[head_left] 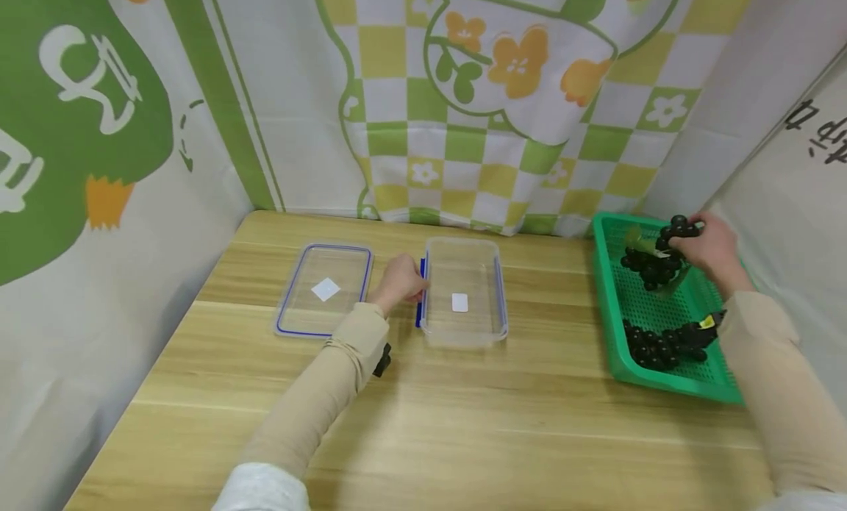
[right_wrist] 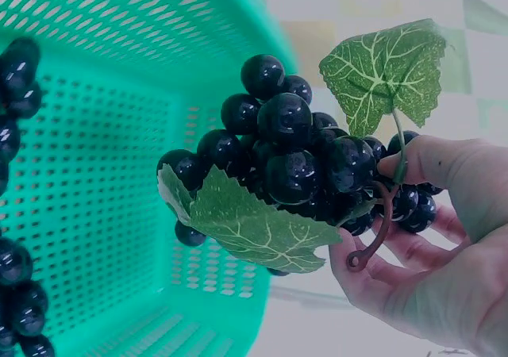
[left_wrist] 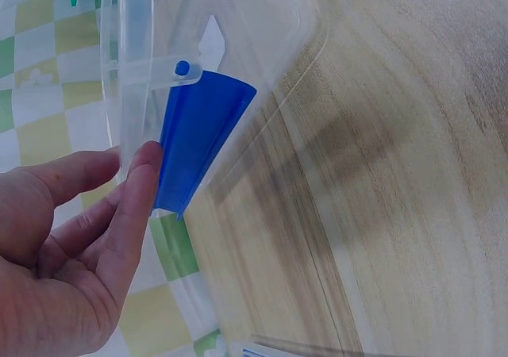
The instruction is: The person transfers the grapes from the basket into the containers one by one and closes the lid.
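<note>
My left hand (head_left: 401, 281) pinches the left rim of a clear plastic container (head_left: 463, 323), beside its blue latch (left_wrist: 202, 127); the left wrist view shows thumb and fingers at that rim. Over at the right, my right hand (head_left: 713, 248) grips a bunch of dark grapes (right_wrist: 290, 155) by its stem end, above the green basket (head_left: 618, 342). Green leaves (right_wrist: 258, 222) and a brown curved stem (right_wrist: 381, 234) show on the bunch. A second bunch of dark grapes (head_left: 662, 348) lies in the basket, with a yellow tag (head_left: 708, 321) near it.
Left of the container, a clear lid with a blue seal (head_left: 324, 250) lies flat on the wooden table (head_left: 463, 423). White labels sit on the lid and container. A checked, flowered curtain (head_left: 463, 151) hangs behind the table, and pale fabric walls stand at both sides.
</note>
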A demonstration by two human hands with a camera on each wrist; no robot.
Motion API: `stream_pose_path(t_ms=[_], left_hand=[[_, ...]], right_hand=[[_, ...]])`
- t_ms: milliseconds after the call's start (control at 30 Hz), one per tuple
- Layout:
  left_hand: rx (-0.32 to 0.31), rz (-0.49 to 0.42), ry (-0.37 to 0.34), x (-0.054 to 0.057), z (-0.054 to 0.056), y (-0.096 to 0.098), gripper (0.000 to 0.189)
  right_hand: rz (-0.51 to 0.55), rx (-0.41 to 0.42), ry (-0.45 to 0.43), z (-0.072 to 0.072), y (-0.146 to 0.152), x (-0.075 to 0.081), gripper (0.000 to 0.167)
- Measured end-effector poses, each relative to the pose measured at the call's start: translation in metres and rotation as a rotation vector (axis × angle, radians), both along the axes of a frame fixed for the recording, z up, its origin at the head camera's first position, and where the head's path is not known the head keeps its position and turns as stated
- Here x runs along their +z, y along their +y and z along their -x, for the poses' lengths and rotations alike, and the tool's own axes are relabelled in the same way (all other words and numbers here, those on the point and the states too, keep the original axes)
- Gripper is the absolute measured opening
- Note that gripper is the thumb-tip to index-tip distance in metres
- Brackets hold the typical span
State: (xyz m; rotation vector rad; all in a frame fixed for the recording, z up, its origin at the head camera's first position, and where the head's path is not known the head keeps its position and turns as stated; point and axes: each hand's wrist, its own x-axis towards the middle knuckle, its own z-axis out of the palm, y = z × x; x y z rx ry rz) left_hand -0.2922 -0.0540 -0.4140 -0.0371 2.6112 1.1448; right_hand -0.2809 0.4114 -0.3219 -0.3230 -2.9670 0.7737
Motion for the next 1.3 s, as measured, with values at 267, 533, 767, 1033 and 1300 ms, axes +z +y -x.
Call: stream_pose_path(t_ms=[267, 533, 767, 1033, 1300], left_hand=[[0.006, -0.002, 0.003, 0.000, -0.001, 0.000, 0.008], [-0.003, -0.011, 0.011, 0.001, -0.004, -0.001, 0.011], [-0.005, -0.022, 0.025, 0.001, -0.005, -0.002, 0.010], [-0.019, 0.004, 0.038, 0.000, -0.006, -0.002, 0.013], [-0.027, 0.026, 0.067, -0.001, -0.007, -0.003, 0.013]], right_hand=[[0.010, 0.040, 0.056, -0.001, -0.031, 0.026, 0.062], [0.052, 0.113, 0.101, -0.001, -0.079, 0.045, 0.060], [0.090, 0.188, 0.127, 0.007, -0.127, 0.048, 0.055], [0.122, 0.288, 0.125, 0.017, -0.182, 0.037, 0.048], [0.150, 0.364, 0.118, 0.026, -0.227, 0.022, 0.047]])
